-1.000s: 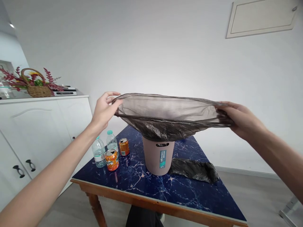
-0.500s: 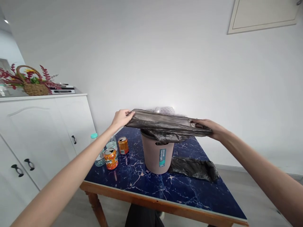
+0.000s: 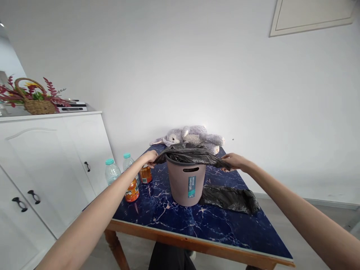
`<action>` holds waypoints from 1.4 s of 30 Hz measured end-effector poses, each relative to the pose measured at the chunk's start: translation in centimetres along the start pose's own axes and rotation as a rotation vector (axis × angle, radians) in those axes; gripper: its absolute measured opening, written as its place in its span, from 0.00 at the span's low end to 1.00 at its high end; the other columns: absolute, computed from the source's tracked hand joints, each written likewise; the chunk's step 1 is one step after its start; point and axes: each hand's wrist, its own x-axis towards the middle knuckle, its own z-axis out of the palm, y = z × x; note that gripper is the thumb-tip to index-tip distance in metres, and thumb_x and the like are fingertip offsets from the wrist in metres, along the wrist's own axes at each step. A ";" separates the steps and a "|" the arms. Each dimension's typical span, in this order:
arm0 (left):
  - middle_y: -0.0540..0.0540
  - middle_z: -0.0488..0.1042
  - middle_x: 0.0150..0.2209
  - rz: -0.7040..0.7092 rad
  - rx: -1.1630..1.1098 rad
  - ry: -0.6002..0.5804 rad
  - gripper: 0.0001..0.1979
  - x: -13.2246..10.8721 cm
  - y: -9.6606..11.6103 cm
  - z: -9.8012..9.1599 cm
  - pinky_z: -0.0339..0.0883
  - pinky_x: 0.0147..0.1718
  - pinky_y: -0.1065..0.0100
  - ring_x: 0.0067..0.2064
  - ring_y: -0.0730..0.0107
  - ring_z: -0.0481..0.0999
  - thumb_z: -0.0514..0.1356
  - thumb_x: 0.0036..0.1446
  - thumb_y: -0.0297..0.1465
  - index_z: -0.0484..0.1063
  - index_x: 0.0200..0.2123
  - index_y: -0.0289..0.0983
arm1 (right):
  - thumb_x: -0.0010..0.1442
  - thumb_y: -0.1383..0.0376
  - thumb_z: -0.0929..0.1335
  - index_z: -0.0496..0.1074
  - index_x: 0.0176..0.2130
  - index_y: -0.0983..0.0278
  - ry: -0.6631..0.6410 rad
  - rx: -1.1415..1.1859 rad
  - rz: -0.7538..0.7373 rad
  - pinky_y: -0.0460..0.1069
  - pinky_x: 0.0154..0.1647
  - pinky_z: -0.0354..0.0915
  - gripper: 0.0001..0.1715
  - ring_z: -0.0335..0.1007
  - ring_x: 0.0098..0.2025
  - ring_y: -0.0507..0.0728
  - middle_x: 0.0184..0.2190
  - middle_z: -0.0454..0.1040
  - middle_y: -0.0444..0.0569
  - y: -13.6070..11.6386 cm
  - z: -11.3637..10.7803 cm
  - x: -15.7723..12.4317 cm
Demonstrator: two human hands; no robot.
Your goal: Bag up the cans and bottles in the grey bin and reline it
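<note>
A black plastic bin bag lies stretched across the mouth of a pinkish-beige garbage bin, partly down inside the dark rim. My left hand is closed on the bag's left edge, just beyond the bin's left side. On the other side, my right hand pinches the bag's right edge, pulled out past the rim. The bin stands upright on the blue marbled table. A second, folded black bag rests flat on the table to the bin's right.
Left of the bin stand two orange drink cans, a nearer one and a farther one, plus two clear bottles with teal caps. A grey plush rabbit lies behind the bin. A white cabinet borders the table's left.
Both hands have come down with the bag, from above the bin to rim height. My right hand has shifted inward, and the plush rabbit behind is now uncovered.
</note>
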 end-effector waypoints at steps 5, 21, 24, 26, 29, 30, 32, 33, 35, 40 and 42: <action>0.40 0.78 0.57 0.255 -0.098 0.250 0.19 -4.3 1.2 -2.2 0.70 0.58 0.57 0.60 0.56 0.76 0.48 0.76 0.43 0.72 0.57 0.41 | 0.64 0.46 0.73 0.71 0.62 0.60 0.100 -0.074 -0.426 0.61 0.60 0.72 0.34 0.76 0.59 0.67 0.57 0.79 0.58 -3.6 -2.5 -4.1; 0.49 0.78 0.31 0.650 -0.158 -0.068 0.14 -12.7 1.2 -2.0 0.66 0.33 0.68 0.31 0.69 0.75 0.62 0.69 0.44 0.78 0.38 0.40 | 0.69 0.56 0.69 0.76 0.45 0.60 -0.498 -0.310 -0.673 0.52 0.37 0.74 0.11 0.79 0.35 0.56 0.40 0.81 0.49 -6.1 1.1 -11.5; 0.49 0.76 0.30 0.737 -0.082 -0.104 0.13 -13.4 0.3 -0.9 0.64 0.31 0.68 0.30 0.68 0.74 0.61 0.70 0.43 0.79 0.39 0.41 | 0.70 0.54 0.69 0.72 0.55 0.59 -0.204 -0.222 -0.752 0.53 0.37 0.76 0.18 0.77 0.34 0.54 0.54 0.76 0.56 -5.9 1.3 -11.5; 0.48 0.77 0.30 0.832 -0.020 -0.114 0.13 -13.6 -0.2 0.2 0.64 0.31 0.67 0.29 0.68 0.74 0.60 0.72 0.41 0.78 0.40 0.41 | 0.70 0.54 0.68 0.69 0.61 0.57 -0.096 -0.214 -0.809 0.54 0.38 0.77 0.23 0.75 0.32 0.52 0.63 0.69 0.59 -5.8 1.4 -11.3; 0.47 0.80 0.34 0.973 0.055 -0.129 0.12 -14.0 -0.8 2.1 0.65 0.32 0.67 0.30 0.69 0.77 0.57 0.74 0.37 0.78 0.40 0.40 | 0.73 0.57 0.66 0.74 0.53 0.57 -0.057 -0.280 -0.903 0.53 0.36 0.74 0.13 0.72 0.29 0.51 0.58 0.72 0.56 -5.3 2.0 -11.5; 0.47 0.80 0.35 1.001 0.074 -0.136 0.12 -14.1 -1.1 2.8 0.65 0.32 0.67 0.31 0.69 0.78 0.57 0.74 0.36 0.77 0.40 0.40 | 0.73 0.58 0.65 0.75 0.48 0.58 -0.039 -0.293 -0.925 0.52 0.34 0.73 0.11 0.71 0.29 0.52 0.53 0.74 0.55 -5.0 2.4 -11.8; 0.47 0.81 0.36 1.031 0.126 -0.125 0.11 -14.5 -1.7 4.1 0.65 0.33 0.67 0.33 0.68 0.79 0.57 0.75 0.35 0.76 0.40 0.39 | 0.75 0.60 0.63 0.73 0.44 0.58 -0.013 -0.326 -0.954 0.50 0.33 0.69 0.10 0.71 0.30 0.53 0.46 0.76 0.53 -4.3 3.2 -12.3; 0.47 0.81 0.36 1.034 0.158 -0.108 0.11 -14.6 -2.0 4.6 0.65 0.34 0.67 0.34 0.66 0.80 0.57 0.75 0.35 0.76 0.40 0.39 | 0.75 0.61 0.63 0.73 0.44 0.59 -0.015 -0.361 -0.968 0.49 0.32 0.67 0.10 0.72 0.31 0.53 0.44 0.77 0.52 -3.8 3.6 -12.5; 0.46 0.81 0.37 1.021 0.214 -0.067 0.11 -14.9 -2.5 5.5 0.66 0.36 0.66 0.36 0.64 0.81 0.56 0.75 0.35 0.75 0.40 0.39 | 0.76 0.62 0.62 0.72 0.44 0.59 -0.044 -0.482 -0.992 0.49 0.31 0.64 0.10 0.73 0.32 0.53 0.43 0.77 0.51 -2.7 4.5 -12.7; 0.49 0.80 0.36 0.911 0.201 -0.027 0.10 -15.4 -3.4 4.9 0.67 0.35 0.66 0.35 0.65 0.81 0.61 0.72 0.39 0.74 0.49 0.40 | 0.74 0.64 0.64 0.72 0.43 0.60 -0.231 -0.682 -0.911 0.48 0.31 0.60 0.08 0.75 0.32 0.54 0.42 0.79 0.48 0.0 5.6 -12.0; 0.50 0.78 0.33 0.867 0.192 0.021 0.13 -15.7 -3.8 3.6 0.67 0.34 0.65 0.33 0.65 0.79 0.61 0.70 0.41 0.74 0.51 0.41 | 0.74 0.62 0.65 0.73 0.45 0.59 -0.323 -0.636 -0.845 0.48 0.32 0.61 0.07 0.76 0.33 0.55 0.43 0.80 0.47 0.8 5.6 -12.1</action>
